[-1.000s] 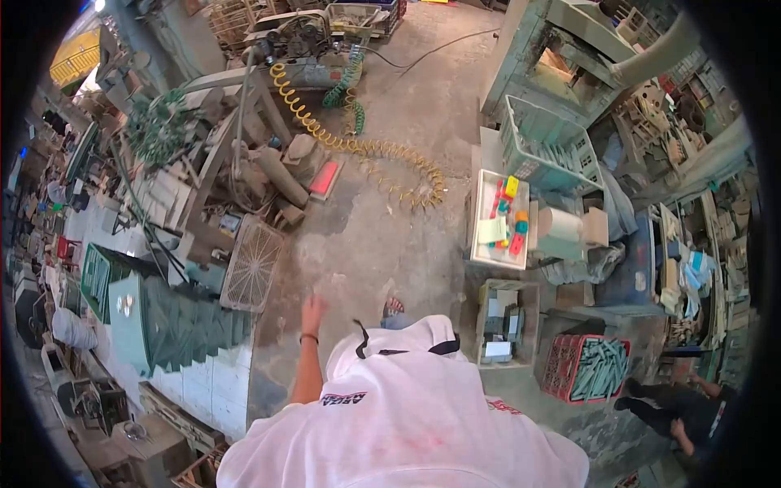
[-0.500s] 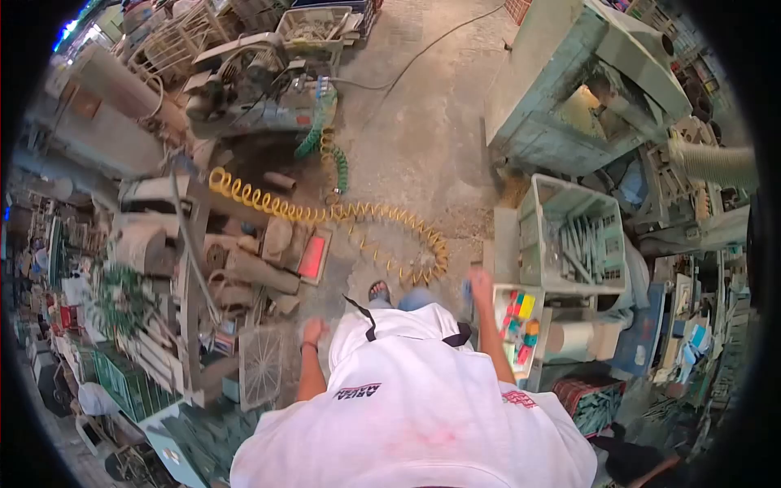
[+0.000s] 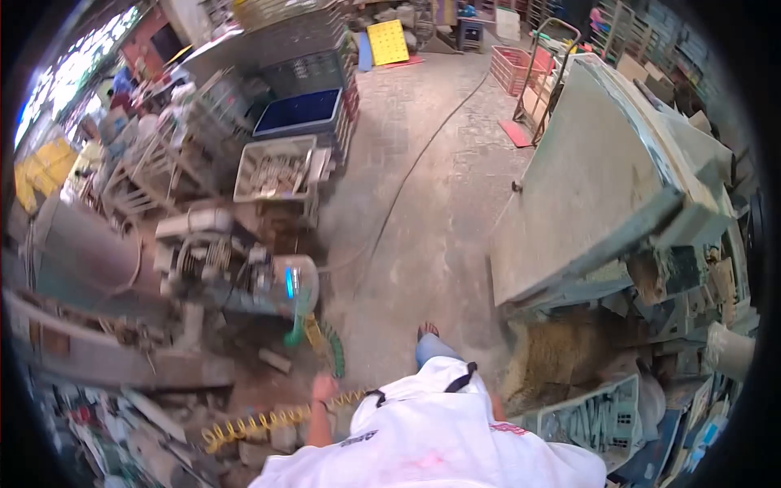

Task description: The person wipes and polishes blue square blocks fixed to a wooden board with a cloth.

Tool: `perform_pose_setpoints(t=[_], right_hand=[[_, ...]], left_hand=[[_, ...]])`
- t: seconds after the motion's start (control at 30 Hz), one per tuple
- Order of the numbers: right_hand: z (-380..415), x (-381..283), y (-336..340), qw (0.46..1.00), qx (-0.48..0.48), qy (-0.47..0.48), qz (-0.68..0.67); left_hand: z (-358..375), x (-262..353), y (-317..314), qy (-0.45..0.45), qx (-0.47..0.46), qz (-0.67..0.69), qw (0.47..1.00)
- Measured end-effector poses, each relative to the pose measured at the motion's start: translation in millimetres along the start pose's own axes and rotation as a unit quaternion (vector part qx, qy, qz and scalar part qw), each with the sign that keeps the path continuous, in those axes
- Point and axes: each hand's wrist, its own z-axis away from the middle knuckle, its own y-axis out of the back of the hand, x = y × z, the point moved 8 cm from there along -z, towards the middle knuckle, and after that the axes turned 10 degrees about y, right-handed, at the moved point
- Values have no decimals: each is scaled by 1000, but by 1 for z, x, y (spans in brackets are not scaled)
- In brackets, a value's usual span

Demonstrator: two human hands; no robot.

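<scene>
My left hand (image 3: pixel 325 386) is in front of the body at the lower middle, beside the yellow coiled air hose (image 3: pixel 260 423). It is small and blurred, so its fingers cannot be made out, and no held thing shows. My right hand is hidden; only a bit of the right forearm (image 3: pixel 497 407) shows beside the white shirt (image 3: pixel 423 447). A green coiled hose (image 3: pixel 335 350) hangs from the air compressor (image 3: pixel 220 264) at the left. One foot (image 3: pixel 428 329) is stretched forward on the concrete floor (image 3: pixel 415 268).
A large pale machine cabinet (image 3: pixel 582 195) stands on the right, with sawdust (image 3: pixel 561 358) at its base. A crate of strips (image 3: pixel 602 419) lies low right. Crates (image 3: pixel 272 195) line the left. A thin cable (image 3: pixel 423 154) crosses the floor; a hand truck (image 3: pixel 543 89) stands farther ahead.
The view has moved forward and tilted up, bringing the far floor, crates and hand truck into sight. My right hand has dropped out of view, and one foot has stepped forward.
</scene>
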Motion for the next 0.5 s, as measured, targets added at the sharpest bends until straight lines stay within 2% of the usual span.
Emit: perform_pose_setpoints(t=[0.03, 0.07, 0.1, 0.2, 0.3, 0.37, 0.43, 0.5], right_hand=[[-50, -55, 28, 998, 27, 33, -56], [-91, -127, 55, 989, 46, 73, -119], [-126, -191, 93, 978, 85, 30, -188], [-255, -311, 168, 962, 151, 84, -213], [-347, -419, 210, 949, 119, 100, -273], [-420, -421, 206, 950, 147, 131, -243], [-483, -399, 184, 954, 170, 141, -202], [-541, -321, 133, 970, 161, 82, -163]], left_hand=[[-6, -33, -57, 82, -178, 86, 977], [4, -21, -78, 18, -285, -57, 957], [3, -14, -82, 6, -331, -55, 942], [-41, 1, -67, 75, -387, 30, 919], [-148, 29, -45, 87, -393, 39, 915], [-247, 52, -27, 63, -375, 40, 924], [-373, 77, -8, -10, -326, 17, 945], [-519, 114, 33, -137, -231, -42, 962]])
